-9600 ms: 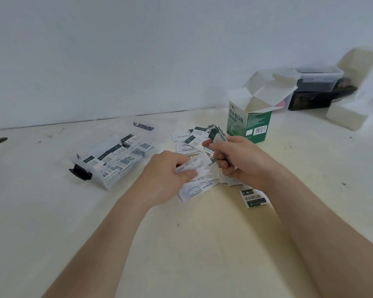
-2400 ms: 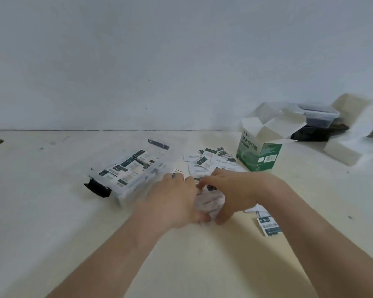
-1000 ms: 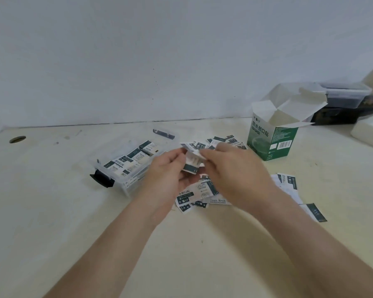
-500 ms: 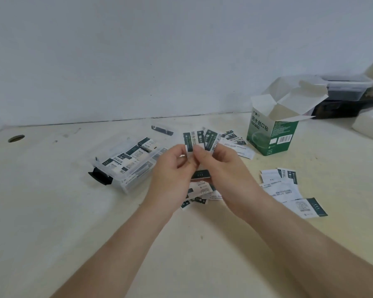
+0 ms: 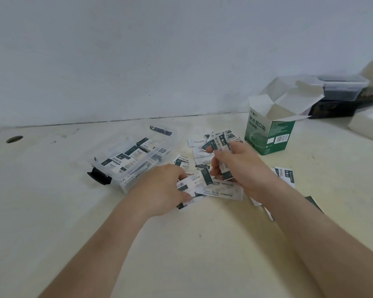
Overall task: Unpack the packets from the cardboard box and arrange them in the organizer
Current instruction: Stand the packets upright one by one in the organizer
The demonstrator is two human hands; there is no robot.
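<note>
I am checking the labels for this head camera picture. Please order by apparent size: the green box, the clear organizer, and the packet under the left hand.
1. Clear organizer, about level with
2. green box; too close to rank surely.
3. Packet under the left hand, clearly smallest.

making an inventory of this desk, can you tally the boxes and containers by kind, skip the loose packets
Green cardboard box, flaps open: 1
Clear plastic organizer, packets inside: 1
Lidded dark containers at the back right, one stacked on the other: 2
White foam block, cut by the frame edge: 1
Total: 5
</note>
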